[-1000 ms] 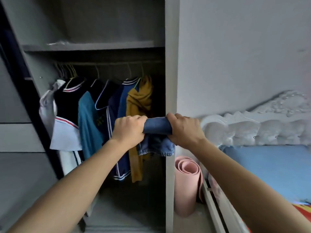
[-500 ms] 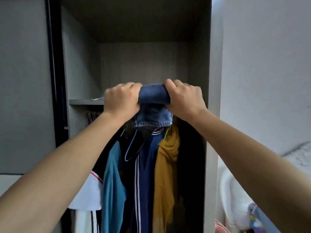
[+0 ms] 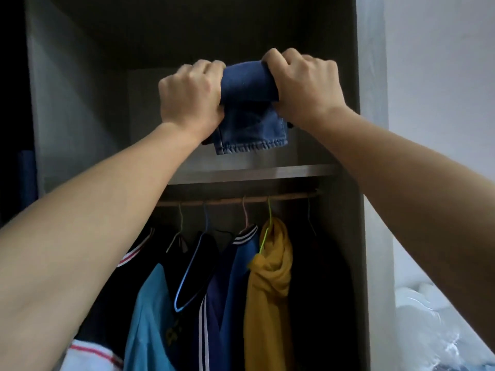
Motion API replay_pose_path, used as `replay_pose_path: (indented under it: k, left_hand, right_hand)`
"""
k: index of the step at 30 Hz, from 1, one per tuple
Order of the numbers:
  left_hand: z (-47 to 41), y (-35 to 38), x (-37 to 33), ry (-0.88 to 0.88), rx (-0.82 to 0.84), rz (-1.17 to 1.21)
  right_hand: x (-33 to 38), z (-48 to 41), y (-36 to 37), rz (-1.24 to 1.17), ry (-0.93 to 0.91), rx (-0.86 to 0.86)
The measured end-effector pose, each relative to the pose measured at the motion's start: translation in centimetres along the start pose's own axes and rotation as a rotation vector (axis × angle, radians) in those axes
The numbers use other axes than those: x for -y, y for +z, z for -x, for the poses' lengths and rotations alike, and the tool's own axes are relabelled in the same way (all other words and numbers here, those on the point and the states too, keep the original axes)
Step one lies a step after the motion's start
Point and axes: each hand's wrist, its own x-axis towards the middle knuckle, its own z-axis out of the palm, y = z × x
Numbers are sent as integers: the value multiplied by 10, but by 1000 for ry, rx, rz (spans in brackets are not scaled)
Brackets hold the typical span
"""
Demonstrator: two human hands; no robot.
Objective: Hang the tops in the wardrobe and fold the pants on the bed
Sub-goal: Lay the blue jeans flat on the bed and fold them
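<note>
**Denim roll held above the shelf**

Folded jeans (image 3: 249,103) hang just above the shelf (image 3: 254,171). The left hand (image 3: 190,100) and right hand (image 3: 302,84) each curl their fingers tightly round one end. They should probably go down flat, well back on the shelf, with the hem tucked under. Below the shelf, a rail (image 3: 235,199) carries a mustard top (image 3: 270,277). The dangling hem could catch on the shelf's front edge.

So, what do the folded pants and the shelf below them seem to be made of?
The folded pants look like blue denim: faded weave, stitched hem. The shelf seems laminated board, matte grey-brown with faint wood grain; solid wood cannot be excluded.
</note>
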Motion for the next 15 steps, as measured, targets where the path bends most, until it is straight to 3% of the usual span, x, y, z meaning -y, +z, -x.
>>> replay_pose_path:
  k: [9,15]
  left_hand:
    - [-18,163,12,16,77,-8]
    - [-34,247,20,45,112,13]
  right_hand:
    - [-27,-34,155,40,-19,70]
    - [-43,-55,218,37,-28,166]
